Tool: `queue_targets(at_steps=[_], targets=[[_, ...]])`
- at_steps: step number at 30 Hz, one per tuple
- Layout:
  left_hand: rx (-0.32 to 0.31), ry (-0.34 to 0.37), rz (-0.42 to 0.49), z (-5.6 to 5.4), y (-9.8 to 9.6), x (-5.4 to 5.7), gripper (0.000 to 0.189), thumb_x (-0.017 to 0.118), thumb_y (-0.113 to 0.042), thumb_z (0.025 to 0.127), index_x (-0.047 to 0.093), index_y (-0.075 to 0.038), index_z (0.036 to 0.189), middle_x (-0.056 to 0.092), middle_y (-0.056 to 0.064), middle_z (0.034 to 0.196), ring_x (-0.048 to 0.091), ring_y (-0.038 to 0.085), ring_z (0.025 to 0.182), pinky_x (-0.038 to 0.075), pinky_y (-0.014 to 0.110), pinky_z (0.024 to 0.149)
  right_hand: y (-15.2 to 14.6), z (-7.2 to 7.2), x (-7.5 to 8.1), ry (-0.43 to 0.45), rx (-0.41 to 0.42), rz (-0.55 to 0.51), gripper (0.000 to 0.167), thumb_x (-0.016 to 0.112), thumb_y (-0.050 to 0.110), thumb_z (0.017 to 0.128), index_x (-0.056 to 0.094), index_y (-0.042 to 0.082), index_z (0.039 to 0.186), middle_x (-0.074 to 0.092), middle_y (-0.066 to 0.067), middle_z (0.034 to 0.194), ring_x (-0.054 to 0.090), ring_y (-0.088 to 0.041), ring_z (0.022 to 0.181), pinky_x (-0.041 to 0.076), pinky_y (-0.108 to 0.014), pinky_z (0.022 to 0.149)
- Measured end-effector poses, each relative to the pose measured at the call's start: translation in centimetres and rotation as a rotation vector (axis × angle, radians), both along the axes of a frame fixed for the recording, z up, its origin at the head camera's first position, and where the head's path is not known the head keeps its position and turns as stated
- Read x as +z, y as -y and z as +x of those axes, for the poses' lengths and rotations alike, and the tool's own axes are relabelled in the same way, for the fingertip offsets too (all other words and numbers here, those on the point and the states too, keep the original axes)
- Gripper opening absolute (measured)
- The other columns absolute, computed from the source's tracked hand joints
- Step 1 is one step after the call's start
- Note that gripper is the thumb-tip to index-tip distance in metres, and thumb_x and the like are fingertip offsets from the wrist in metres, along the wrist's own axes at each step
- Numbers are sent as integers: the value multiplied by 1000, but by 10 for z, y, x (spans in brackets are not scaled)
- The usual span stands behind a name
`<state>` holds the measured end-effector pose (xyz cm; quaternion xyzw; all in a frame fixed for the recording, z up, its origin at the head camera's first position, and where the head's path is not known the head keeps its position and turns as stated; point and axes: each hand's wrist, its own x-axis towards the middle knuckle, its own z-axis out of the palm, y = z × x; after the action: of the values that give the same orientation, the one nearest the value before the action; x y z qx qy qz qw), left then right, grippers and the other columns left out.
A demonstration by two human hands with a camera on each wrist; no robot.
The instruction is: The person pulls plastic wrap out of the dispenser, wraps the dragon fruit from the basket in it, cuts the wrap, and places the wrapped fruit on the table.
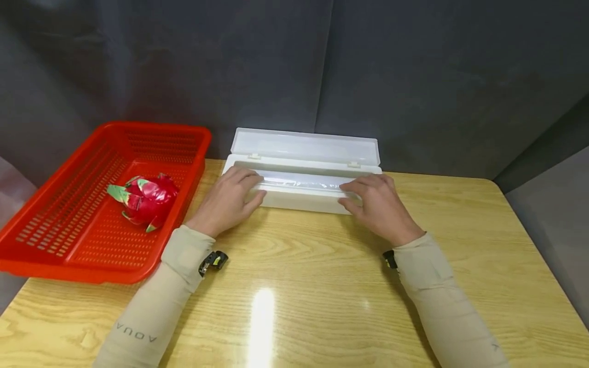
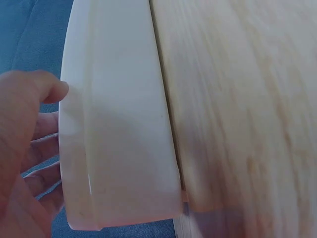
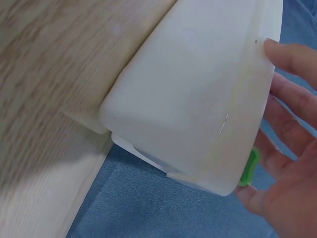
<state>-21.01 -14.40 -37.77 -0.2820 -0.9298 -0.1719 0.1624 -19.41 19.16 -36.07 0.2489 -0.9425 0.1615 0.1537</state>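
A long white box (image 1: 294, 201) stands at the table's back edge, its hinged lid (image 1: 303, 145) raised behind it. A roll of clear plastic wrap (image 1: 299, 181) lies inside. My left hand (image 1: 232, 197) reaches over the box's left end, fingertips at the roll. Its thumb is right at the front rim in the left wrist view. At the other end my right hand (image 1: 378, 207) mirrors this, fingers reaching past the rim and thumb (image 3: 285, 52) against it. A green piece (image 3: 250, 166) shows between the box and the right fingers. The box's front wall hides parts of the fingers in both wrist views.
A red plastic basket (image 1: 158, 278) stands left of the box and holds a dragon fruit (image 1: 149, 199). Dark cloth (image 1: 414, 76) hangs directly behind the table (image 1: 313, 286). The table's right edge slopes away beyond my right arm.
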Motion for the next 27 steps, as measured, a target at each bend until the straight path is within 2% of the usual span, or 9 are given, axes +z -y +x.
queue_targets(at_steps=[6, 12, 18, 27], targets=[[-7, -15, 6, 0, 0, 1, 35, 63, -24, 100, 71, -4, 128, 71, 13, 128, 61, 31, 123, 49, 45, 112, -1, -1, 3, 12, -3, 1, 26, 80, 20, 90, 79, 8, 113, 79, -12, 111, 69, -35, 113, 40, -62, 106], [-4, -17, 1, 1, 1, -1, 36, 65, -26, 100, 70, -7, 130, 72, 11, 129, 62, 29, 122, 51, 45, 111, -3, -1, 3, 21, 2, -22, 26, 82, 20, 88, 79, 8, 112, 79, -12, 110, 70, -35, 112, 40, -62, 105], [-7, -33, 24, 1, 2, -1, 34, 65, -26, 100, 72, -8, 128, 74, 10, 128, 64, 28, 119, 54, 45, 108, -5, -1, 4, 10, 19, -55, 18, 79, 17, 91, 81, 9, 107, 81, -10, 105, 73, -34, 109, 40, -60, 104], [-6, -77, 29, 2, 3, -2, 27, 65, -22, 100, 76, -8, 121, 78, 9, 119, 68, 27, 111, 57, 42, 102, -2, 1, 2, -107, 61, -10, 7, 83, 14, 86, 83, 12, 93, 82, -2, 91, 75, -25, 90, 40, -59, 103]])
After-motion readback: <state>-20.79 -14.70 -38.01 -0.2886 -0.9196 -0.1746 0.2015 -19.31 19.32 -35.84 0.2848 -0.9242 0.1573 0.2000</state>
